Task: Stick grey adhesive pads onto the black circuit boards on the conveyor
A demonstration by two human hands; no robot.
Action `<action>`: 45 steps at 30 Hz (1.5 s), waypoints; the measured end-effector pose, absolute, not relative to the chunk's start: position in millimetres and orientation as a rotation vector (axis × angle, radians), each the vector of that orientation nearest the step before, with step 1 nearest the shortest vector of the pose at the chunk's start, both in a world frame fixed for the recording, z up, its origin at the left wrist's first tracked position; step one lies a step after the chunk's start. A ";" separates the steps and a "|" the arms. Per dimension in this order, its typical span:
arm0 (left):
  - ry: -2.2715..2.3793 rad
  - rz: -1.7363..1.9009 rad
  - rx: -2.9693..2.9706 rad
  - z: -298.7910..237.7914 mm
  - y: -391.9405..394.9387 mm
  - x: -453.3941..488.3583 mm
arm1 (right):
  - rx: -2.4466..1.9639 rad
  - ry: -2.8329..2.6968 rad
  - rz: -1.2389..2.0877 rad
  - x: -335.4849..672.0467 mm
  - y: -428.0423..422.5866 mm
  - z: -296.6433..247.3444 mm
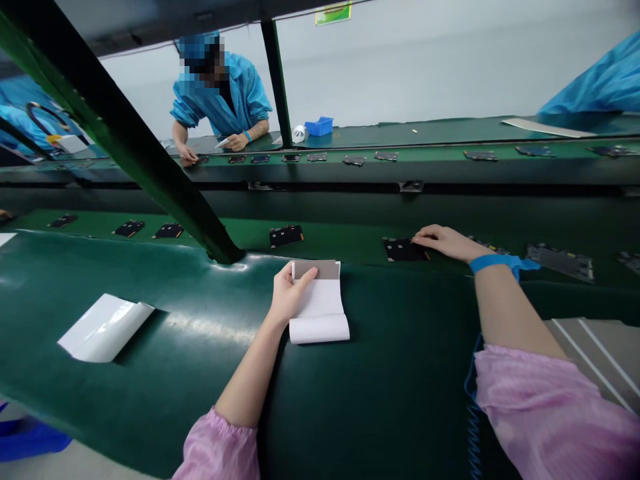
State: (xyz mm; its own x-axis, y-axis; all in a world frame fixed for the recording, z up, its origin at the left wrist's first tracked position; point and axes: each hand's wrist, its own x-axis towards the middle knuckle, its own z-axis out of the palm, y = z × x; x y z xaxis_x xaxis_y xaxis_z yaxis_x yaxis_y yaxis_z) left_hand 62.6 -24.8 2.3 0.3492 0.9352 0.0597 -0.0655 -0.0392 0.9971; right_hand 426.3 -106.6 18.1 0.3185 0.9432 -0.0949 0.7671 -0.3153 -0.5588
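Note:
My left hand [289,293] rests on a white sheet [320,308] lying on the green table [150,373], with the thumb and fingers pinching its upper left corner; the sheet's near edge curls up. My right hand [443,241], a blue strap on its wrist, reaches out to the conveyor belt. Its fingertips touch the right edge of a flat black part [403,249] lying there. The fingers lie stretched and flat on the part.
Several more black parts [286,235] lie along the near belt and on the far belt [350,160]. A second white sheet [103,327] lies at the left. A slanted green post [150,160] crosses the left. A person in blue works opposite; a blue bin [319,125] stands there.

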 end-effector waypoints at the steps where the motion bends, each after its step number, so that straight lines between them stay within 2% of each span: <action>1: 0.878 0.998 1.356 2.8 -24.9 62.5 | -2.179 -1.529 0.587 427.7 -107.8 19.1; 10: 0.875 0.990 1.371 4.2 -25.5 62.0 | -2.286 -1.489 0.638 442.5 -114.7 10.0; 17: 0.875 0.980 1.379 1.8 -24.9 61.8 | -2.272 -1.025 0.324 434.8 -115.8 14.3; 20: 0.873 0.983 1.375 3.0 -25.4 62.1 | -2.129 -1.198 0.323 394.6 -101.3 33.8; 23: 0.867 0.995 1.376 4.1 -25.7 62.5 | -1.831 -1.492 0.507 336.3 -82.2 47.6; 28: 0.857 1.004 1.366 4.6 -25.6 62.6 | -1.516 -1.703 0.641 265.9 -67.6 46.5; 40: 0.829 1.006 1.341 2.0 -24.5 62.4 | -1.519 -1.702 0.641 260.3 -67.9 39.5; 45: 0.810 1.009 1.292 -2.7 -22.2 62.8 | -1.522 -1.575 0.598 280.9 -40.0 33.3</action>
